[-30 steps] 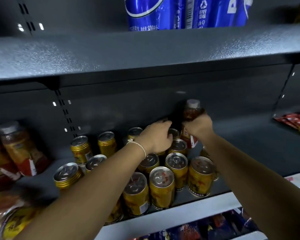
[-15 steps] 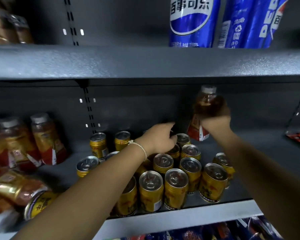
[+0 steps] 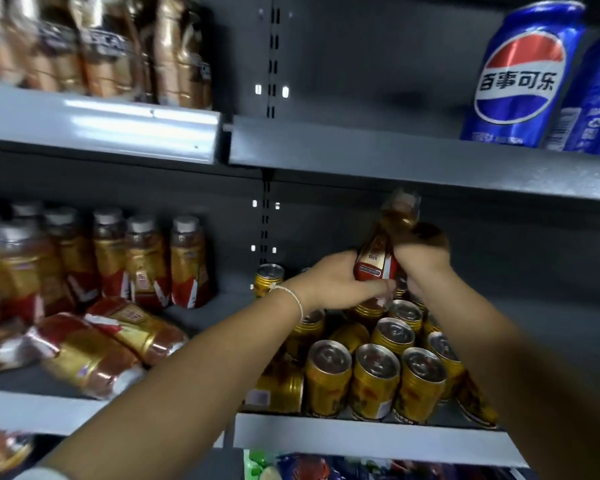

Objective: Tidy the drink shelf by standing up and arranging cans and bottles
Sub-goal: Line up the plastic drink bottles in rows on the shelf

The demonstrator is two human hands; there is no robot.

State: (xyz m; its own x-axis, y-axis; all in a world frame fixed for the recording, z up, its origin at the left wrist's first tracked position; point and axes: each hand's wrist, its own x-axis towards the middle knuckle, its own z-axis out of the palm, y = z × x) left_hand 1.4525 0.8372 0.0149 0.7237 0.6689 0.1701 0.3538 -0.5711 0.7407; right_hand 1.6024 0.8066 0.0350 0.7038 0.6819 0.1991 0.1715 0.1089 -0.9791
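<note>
Now, bottle (image 3: 378,258): a red-labelled tea bottle held aloft above the gold cans (image 3: 374,372), tilted slightly, its cap close under the upper shelf (image 3: 395,157); lifted clear, I judge, so it can go to its own kind rather than sit among cans.
Right hand (image 3: 421,254): fingers wrapped round the bottle's upper body, bearing its weight.
Left hand (image 3: 340,284): fingers curled against the bottle's lower end, apparently steadying or taking it over; a thin bracelet (image 3: 293,297) sits on the wrist.
Cans: about a dozen visible, most upright and packed close, one or two seemingly on their sides at the left of the cluster; one stands apart at the back.
Standing bottles (image 3: 129,261): roughly seven upright in the left bay, the likely destination.
Fallen bottles (image 3: 111,344): at least two lying flat in front of them, not yet stood up.
Blue cola cans (image 3: 520,77): two in view on the upper shelf.
</note>
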